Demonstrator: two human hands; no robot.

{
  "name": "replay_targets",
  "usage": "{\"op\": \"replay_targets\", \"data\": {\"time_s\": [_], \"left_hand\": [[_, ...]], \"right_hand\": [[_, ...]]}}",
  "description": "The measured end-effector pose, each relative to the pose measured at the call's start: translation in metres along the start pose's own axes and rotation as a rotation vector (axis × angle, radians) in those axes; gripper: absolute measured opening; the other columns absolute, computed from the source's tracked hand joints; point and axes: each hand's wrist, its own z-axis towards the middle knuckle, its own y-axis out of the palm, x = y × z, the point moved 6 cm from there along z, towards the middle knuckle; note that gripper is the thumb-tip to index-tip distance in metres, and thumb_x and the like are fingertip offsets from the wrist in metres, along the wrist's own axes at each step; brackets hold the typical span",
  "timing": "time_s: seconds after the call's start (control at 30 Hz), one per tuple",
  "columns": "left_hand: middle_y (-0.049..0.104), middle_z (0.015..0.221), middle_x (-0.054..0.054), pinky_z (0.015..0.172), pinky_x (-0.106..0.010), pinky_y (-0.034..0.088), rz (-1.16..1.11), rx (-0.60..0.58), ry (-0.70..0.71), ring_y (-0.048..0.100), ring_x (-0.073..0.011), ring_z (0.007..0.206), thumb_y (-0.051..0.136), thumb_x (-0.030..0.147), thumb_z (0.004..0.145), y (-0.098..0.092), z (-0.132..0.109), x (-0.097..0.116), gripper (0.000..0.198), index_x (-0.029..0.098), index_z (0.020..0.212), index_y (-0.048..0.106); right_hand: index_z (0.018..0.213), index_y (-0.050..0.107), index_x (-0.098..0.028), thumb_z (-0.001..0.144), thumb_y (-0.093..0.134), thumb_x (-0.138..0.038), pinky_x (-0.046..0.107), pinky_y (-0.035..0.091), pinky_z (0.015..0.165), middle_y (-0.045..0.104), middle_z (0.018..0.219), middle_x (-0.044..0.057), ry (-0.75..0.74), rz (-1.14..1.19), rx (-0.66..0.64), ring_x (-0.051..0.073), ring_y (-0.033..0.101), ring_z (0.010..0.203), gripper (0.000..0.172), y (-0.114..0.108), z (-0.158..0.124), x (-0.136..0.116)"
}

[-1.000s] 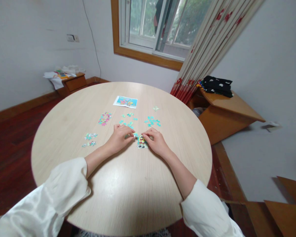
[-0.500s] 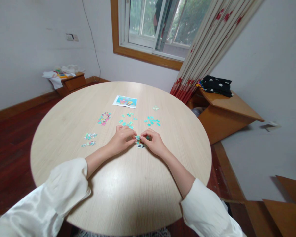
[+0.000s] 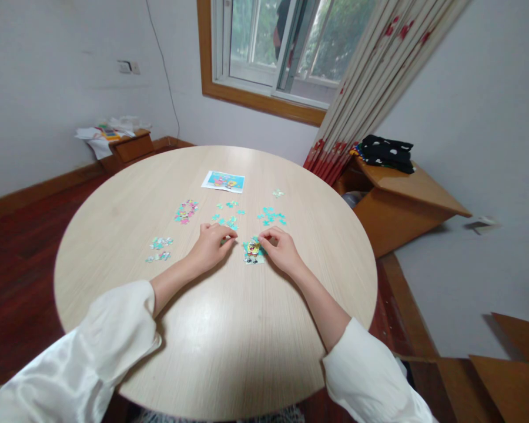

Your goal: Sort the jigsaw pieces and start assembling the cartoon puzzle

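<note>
A small joined section of jigsaw puzzle point(image 3: 252, 252), showing a yellow cartoon figure on teal, lies flat on the table in front of me. My right hand point(image 3: 281, 251) is at its upper right corner, thumb and forefinger pinched on the puzzle's edge. Left of the section, and apart from it, my left hand point(image 3: 215, 244) hovers low with thumb and forefinger drawn together; no piece shows between them. Loose teal pieces point(image 3: 272, 216) lie beyond the right hand. More teal and yellow pieces point(image 3: 231, 223) are scattered just past the left hand.
A picture card point(image 3: 223, 181) lies toward the far side of the round table point(image 3: 194, 352). Pink and multicoloured pieces point(image 3: 186, 212) form a cluster at the left, with pale pieces point(image 3: 161, 242) nearer me. One small pale group point(image 3: 278, 192) sits far right.
My left hand has drawn away leftward from the puzzle section. My right hand has shifted slightly right, uncovering the yellow figure. The other pieces have stayed put.
</note>
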Motion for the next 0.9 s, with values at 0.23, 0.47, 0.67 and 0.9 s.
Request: {"op": "replay_targets", "data": {"time_s": [0.23,0.47,0.67,0.9], "left_hand": [[0.073,0.092,-0.004,0.086,-0.041,0.03,-0.004,-0.017,-0.016,0.062,-0.0208,0.087,0.052,0.022,0.086,0.0,0.0,0.001,0.014,0.019,0.088,0.065],[0.072,0.09,-0.003,0.087,-0.041,0.029,-0.017,-0.04,0.005,0.062,-0.0197,0.085,0.051,0.026,0.087,0.004,0.0,0.003,0.016,0.021,0.09,0.066],[0.071,0.082,-0.001,0.085,-0.039,0.029,-0.042,-0.076,0.024,0.06,-0.0185,0.081,0.055,0.03,0.086,0.005,-0.001,0.009,0.014,0.02,0.089,0.066],[0.072,0.08,0.0,0.085,-0.038,0.028,-0.047,-0.128,0.086,0.061,-0.0181,0.08,0.055,0.031,0.086,0.008,-0.002,0.015,0.016,0.021,0.084,0.067]], "right_hand": [[0.068,0.063,-0.018,0.08,0.057,-0.02,0.029,0.043,0.073,0.06,0.074,0.001,-0.017,0.0,-0.017,0.014,0.055,0.073,0.013,0.001,-0.001,-0.001],[0.069,0.065,-0.018,0.079,0.059,-0.019,0.028,0.043,0.072,0.056,0.077,0.001,-0.035,0.014,-0.079,0.014,0.055,0.075,0.012,0.006,-0.003,-0.003],[0.072,0.067,-0.018,0.08,0.06,-0.019,0.028,0.044,0.074,0.056,0.08,0.002,-0.03,0.044,-0.103,0.014,0.056,0.079,0.011,0.008,-0.005,-0.005],[0.072,0.069,-0.019,0.08,0.062,-0.018,0.029,0.045,0.077,0.056,0.078,0.001,-0.057,0.036,-0.124,0.013,0.057,0.079,0.01,0.011,-0.006,-0.009]]}}
